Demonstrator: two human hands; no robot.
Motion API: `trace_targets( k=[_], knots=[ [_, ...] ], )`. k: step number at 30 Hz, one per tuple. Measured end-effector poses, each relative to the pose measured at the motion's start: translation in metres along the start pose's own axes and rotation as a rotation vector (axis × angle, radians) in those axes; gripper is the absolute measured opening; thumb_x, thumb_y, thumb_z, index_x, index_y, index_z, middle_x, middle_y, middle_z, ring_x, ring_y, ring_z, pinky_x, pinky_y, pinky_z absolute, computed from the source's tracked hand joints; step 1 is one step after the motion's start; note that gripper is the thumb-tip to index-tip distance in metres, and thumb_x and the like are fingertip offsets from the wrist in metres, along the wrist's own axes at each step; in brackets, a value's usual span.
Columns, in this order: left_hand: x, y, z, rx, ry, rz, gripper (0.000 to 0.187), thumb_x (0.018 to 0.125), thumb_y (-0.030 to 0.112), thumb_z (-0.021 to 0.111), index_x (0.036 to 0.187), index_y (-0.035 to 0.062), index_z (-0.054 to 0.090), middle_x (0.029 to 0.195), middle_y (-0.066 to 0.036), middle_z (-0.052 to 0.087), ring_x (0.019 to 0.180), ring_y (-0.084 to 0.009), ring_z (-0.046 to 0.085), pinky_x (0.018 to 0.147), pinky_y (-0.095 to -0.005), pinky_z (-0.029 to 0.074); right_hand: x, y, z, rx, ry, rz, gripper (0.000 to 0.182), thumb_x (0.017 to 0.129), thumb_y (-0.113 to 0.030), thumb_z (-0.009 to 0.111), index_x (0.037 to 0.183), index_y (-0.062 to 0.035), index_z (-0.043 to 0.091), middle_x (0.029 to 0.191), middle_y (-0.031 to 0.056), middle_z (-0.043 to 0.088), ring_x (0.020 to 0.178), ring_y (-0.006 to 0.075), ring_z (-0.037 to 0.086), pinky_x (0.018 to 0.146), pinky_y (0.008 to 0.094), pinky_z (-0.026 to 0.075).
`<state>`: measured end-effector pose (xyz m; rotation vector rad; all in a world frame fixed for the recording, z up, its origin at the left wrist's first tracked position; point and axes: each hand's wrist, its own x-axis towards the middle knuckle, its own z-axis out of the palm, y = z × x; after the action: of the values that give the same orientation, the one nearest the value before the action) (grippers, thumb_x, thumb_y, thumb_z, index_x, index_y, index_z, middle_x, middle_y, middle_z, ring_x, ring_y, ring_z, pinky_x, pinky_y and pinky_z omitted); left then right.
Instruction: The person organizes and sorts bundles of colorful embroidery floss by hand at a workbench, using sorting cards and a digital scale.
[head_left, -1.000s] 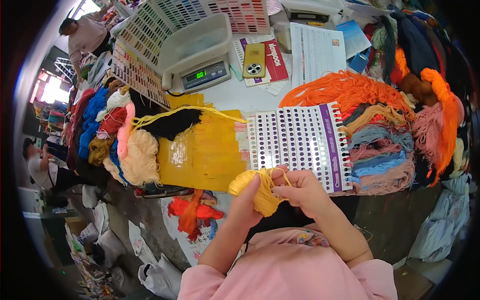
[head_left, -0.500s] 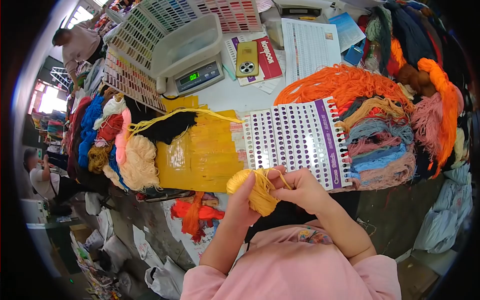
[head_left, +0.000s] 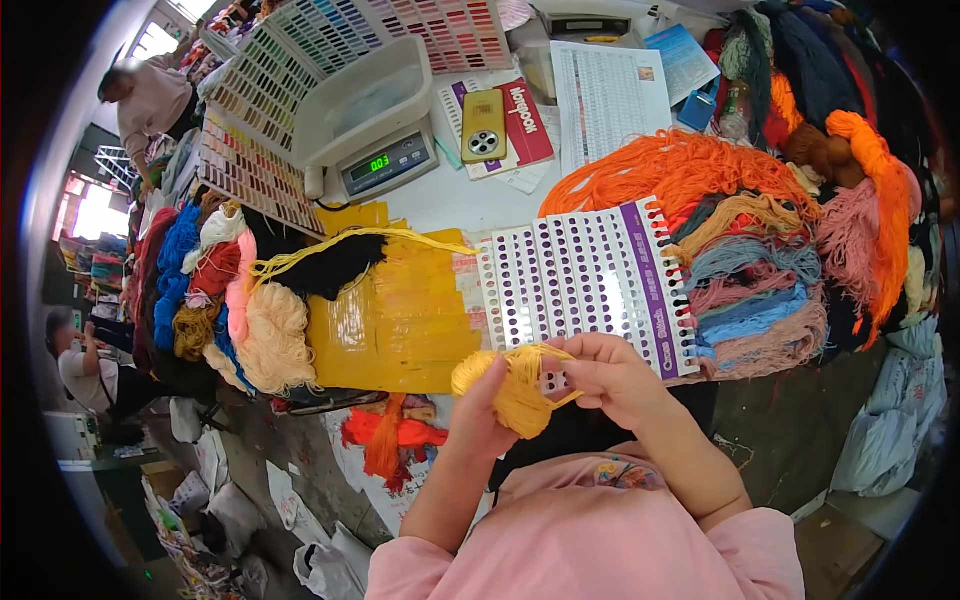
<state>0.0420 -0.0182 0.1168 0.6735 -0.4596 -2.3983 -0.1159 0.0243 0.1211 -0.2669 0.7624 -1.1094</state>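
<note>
My left hand is closed round a bundle of yellow yarn, held above the table's front edge. At the bundle's right side, my right hand pinches a loop of the same yarn between thumb and fingers. Just beyond the hands lies a white card with rows of holes and a purple strip. Loose yellow strands stretch from the left yarn pile to the card, across a yellow taped surface.
A scale carries a white plastic tub. Beside it a phone rests on a red notebook. Orange yarn and other skeins are heaped at right. Two people are at far left.
My right hand has shifted slightly right, drawing out the yarn loop from the bundle. The view has moved a little, and the scale display reads differently.
</note>
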Motion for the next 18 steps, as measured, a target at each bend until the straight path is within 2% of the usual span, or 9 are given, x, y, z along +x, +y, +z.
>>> trace_targets(
  k=[1,4,7,10,14,18],
  knots=[
    [0.000,-0.001,-0.001,0.025,-0.007,0.006,0.051,0.087,0.037,0.029,0.112,-0.0059,0.042,0.118,-0.017,0.042,0.106,-0.0245,0.044,0.090,-0.0374,0.036,0.000,0.000,0.004,-0.047,0.042,0.010,0.023,0.075,-0.010,0.057,0.094,0.0035,0.056,0.080,0.0010,0.057,0.057,0.0014,0.045,0.047,0.0160,0.033],
    [0.001,-0.001,-0.007,0.084,-0.032,0.004,0.053,0.087,0.039,0.029,0.108,-0.0055,0.046,0.118,-0.017,0.041,0.106,-0.0260,0.044,0.091,-0.0386,0.034,0.001,-0.001,0.012,-0.451,0.052,-0.067,0.020,0.073,-0.007,0.058,0.089,0.0046,0.059,0.078,0.0007,0.058,0.061,0.0009,0.048,0.049,0.0155,0.035],
    [0.001,0.000,-0.006,0.059,-0.065,0.006,0.049,0.088,0.035,0.030,0.108,-0.0064,0.046,0.120,-0.017,0.041,0.107,-0.0252,0.044,0.091,-0.0375,0.035,0.003,0.000,0.011,-0.470,0.043,-0.040,0.016,0.072,-0.005,0.059,0.084,0.0047,0.061,0.074,0.0000,0.058,0.062,0.0018,0.050,0.054,0.0152,0.038],
    [0.001,0.002,-0.006,-0.006,-0.096,-0.006,0.048,0.088,0.034,0.030,0.107,-0.0069,0.046,0.120,-0.017,0.041,0.106,-0.0247,0.044,0.090,-0.0363,0.035,0.001,-0.005,0.011,-0.469,0.063,0.032,0.015,0.072,-0.006,0.060,0.083,0.0033,0.062,0.068,-0.0009,0.057,0.059,0.0024,0.049,0.053,0.0158,0.038],
    [0.002,0.001,-0.009,0.044,-0.036,-0.033,0.055,0.086,0.042,0.027,0.110,-0.0048,0.045,0.120,-0.018,0.040,0.105,-0.0263,0.045,0.090,-0.0379,0.035,0.001,0.000,0.012,-0.299,0.059,-0.039,0.014,0.072,-0.008,0.061,0.083,0.0004,0.063,0.062,-0.0022,0.055,0.048,-0.0002,0.039,0.041,0.0153,0.027],
    [0.001,0.002,-0.012,0.046,-0.066,-0.007,0.050,0.085,0.036,0.034,0.112,-0.0056,0.042,0.118,-0.018,0.041,0.104,-0.0251,0.046,0.089,-0.0372,0.036,0.004,0.005,0.005,-0.299,0.061,-0.014,0.013,0.072,-0.008,0.061,0.083,-0.0005,0.063,0.061,-0.0030,0.053,0.044,-0.0013,0.032,0.037,0.0156,0.019]
  ],
)
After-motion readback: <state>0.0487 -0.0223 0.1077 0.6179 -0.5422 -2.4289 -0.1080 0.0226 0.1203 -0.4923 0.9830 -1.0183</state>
